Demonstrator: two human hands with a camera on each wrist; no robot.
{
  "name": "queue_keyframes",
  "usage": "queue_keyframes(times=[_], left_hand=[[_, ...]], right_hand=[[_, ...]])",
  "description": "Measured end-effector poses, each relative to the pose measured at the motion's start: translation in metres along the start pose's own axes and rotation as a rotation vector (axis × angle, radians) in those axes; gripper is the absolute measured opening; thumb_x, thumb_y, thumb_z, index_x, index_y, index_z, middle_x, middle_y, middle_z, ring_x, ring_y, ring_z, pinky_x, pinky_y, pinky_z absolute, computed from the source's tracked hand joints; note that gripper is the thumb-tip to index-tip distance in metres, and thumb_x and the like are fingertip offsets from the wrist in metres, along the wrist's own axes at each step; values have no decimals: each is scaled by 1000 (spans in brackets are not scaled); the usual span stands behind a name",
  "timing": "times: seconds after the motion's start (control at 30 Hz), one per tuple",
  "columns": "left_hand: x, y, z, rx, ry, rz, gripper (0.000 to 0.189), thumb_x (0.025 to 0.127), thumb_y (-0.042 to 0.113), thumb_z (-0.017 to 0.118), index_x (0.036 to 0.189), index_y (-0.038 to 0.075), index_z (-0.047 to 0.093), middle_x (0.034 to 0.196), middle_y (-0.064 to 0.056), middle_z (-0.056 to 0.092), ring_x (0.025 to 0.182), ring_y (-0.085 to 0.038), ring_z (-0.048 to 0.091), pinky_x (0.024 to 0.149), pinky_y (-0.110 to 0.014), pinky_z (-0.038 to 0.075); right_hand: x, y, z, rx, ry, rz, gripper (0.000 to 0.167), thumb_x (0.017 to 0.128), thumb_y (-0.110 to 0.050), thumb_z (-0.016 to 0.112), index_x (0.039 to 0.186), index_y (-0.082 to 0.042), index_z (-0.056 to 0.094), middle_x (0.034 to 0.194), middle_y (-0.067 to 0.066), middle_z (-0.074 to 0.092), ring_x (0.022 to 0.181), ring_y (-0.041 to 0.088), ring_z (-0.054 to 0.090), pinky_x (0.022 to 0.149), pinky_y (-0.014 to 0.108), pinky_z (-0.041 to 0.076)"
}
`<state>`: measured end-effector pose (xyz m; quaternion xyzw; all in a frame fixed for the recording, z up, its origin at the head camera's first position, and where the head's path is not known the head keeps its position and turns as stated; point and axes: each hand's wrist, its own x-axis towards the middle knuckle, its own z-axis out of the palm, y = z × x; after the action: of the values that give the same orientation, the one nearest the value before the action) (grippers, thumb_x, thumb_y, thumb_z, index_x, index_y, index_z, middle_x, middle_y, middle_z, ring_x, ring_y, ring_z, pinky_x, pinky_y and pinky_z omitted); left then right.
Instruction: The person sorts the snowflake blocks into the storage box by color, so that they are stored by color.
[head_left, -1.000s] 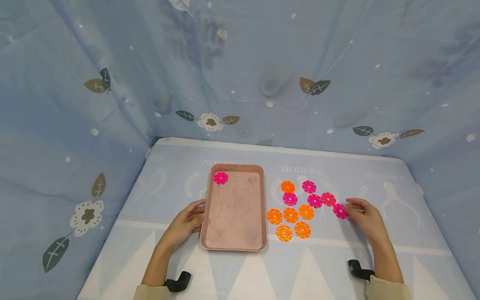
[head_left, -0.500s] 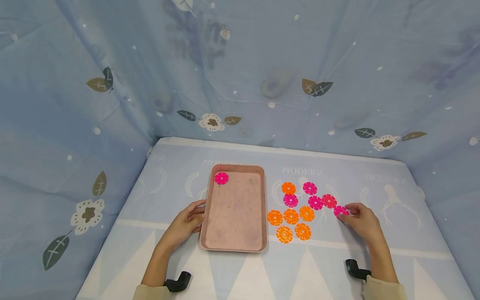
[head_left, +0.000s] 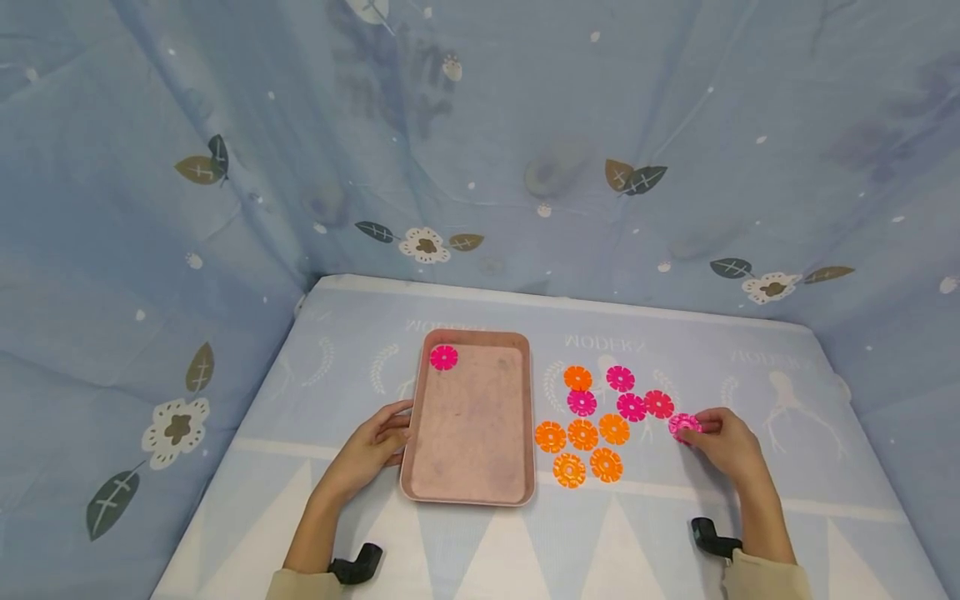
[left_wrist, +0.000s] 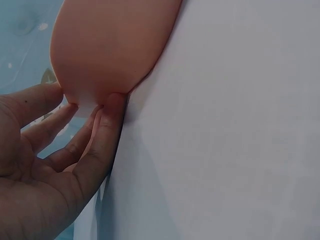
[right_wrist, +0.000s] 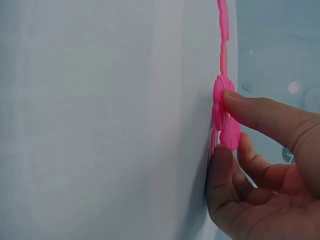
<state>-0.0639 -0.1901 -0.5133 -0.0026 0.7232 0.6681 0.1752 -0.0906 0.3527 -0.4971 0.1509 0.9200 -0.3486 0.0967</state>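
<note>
My right hand [head_left: 723,442] pinches a pink snowflake disc [head_left: 683,424] at the right end of a group of discs. In the right wrist view its thumb lies on the pink disc [right_wrist: 231,134], which tips up off the table, with fingers at its lower edge. To the left, my left hand [head_left: 369,450] grips the left side of a pink rectangular tray [head_left: 408,450]. The left wrist view shows thumb and fingertips at the edge of the tray [left_wrist: 115,45]. One pink disc [head_left: 444,358] lies in the tray's far left corner.
Right of the tray lie several orange discs [head_left: 582,434] and several pink discs [head_left: 632,407], flat on the patterned tablecloth [head_left: 660,533]. Blue curtain [head_left: 510,150] walls stand behind and at both sides. A black wrist mount [head_left: 356,564] sits at each wrist.
My right hand has come slightly down and its thumb has moved onto the pink disc, which now tips up and shines. The left hand and tray stay still.
</note>
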Motion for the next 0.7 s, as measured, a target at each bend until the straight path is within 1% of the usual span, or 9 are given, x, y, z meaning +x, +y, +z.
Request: queue_keyframes(times=[0.13,0.27,0.4,0.47,0.6,0.7], left_hand=[[0,0,0,0,0,-6,49,103,10,57,150,11,43,138,-22,52,121,-36,56,87,-39,57],[0,-1,0,1,1,-4,49,103,11,58,149,11,44,138,-22,52,121,-36,57,86,-39,57],[0,-1,0,-2,-4,3,49,103,11,58,149,11,43,137,-22,52,121,-37,56,86,-40,57],[0,-1,0,0,-2,3,49,103,11,58,149,11,44,137,-22,52,121,-37,57,86,-40,57],[0,-1,0,11,7,-6,49,102,11,59,149,12,45,136,-21,53,120,-36,57,86,-40,57],[0,-1,1,19,17,-15,49,102,11,59,149,12,45,136,-20,53,120,-35,57,86,-40,57]], right_hand=[[-2,6,-2,63,-3,-13,42,95,-22,70,118,9,53,97,15,62,85,26,59,67,26,49],[-4,12,-4,150,-18,-15,37,98,-22,66,118,8,56,95,12,65,81,18,61,67,19,51],[-5,17,-3,251,-27,-27,35,101,-17,62,121,10,56,95,12,67,79,13,62,69,19,54],[-4,20,-2,291,-34,-36,36,102,-15,61,125,12,54,97,11,67,78,12,63,71,19,56],[-4,23,-3,337,-43,-34,40,103,-16,59,131,12,53,100,8,66,79,10,63,72,21,57],[-3,23,-2,359,-54,-36,42,103,-17,58,132,13,53,100,6,66,79,10,63,72,22,57]])
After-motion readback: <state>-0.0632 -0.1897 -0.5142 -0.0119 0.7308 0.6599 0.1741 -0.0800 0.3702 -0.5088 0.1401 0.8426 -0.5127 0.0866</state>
